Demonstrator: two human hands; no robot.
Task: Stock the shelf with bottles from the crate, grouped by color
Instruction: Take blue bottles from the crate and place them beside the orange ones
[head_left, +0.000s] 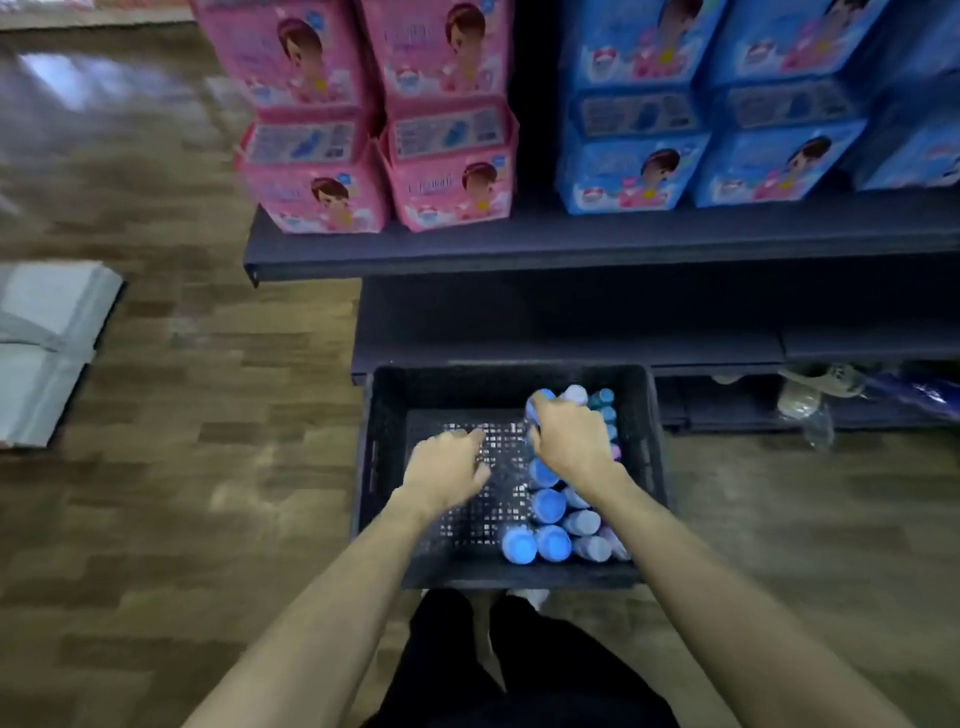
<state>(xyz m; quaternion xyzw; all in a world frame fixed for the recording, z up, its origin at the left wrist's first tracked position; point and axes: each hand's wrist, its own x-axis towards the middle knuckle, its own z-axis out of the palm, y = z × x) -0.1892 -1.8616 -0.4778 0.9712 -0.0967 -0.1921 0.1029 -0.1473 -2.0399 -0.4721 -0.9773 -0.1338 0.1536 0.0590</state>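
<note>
Bottles with blue, pale lilac and teal caps (550, 505) stand packed along the right side of a black perforated plastic crate (387, 415), which sits on the brown wood-patterned floor (208, 467) against the foot of a dark metal shelf unit (519, 249). The crate's left half shows bare grid bottom. The right hand (569, 441) reaches into the far right part of the crate, its fingers curled round the top of a blue-capped bottle (537, 402). The left hand (447, 467) hovers over the bare grid, fingers loosely bent and close together, holding nothing.

Above, the shelf board carries stacked pink packs with a cartoon child (374, 130) on the left and matching blue packs (701, 114) on the right, with a dark gap between them. Lower right, under the unit, lie a clear plastic bottle (818, 423) and some blurred clutter. Grey folded sheets (47, 343) lie on the floor at far left. Dark trousers (519, 675) show at the bottom edge.
</note>
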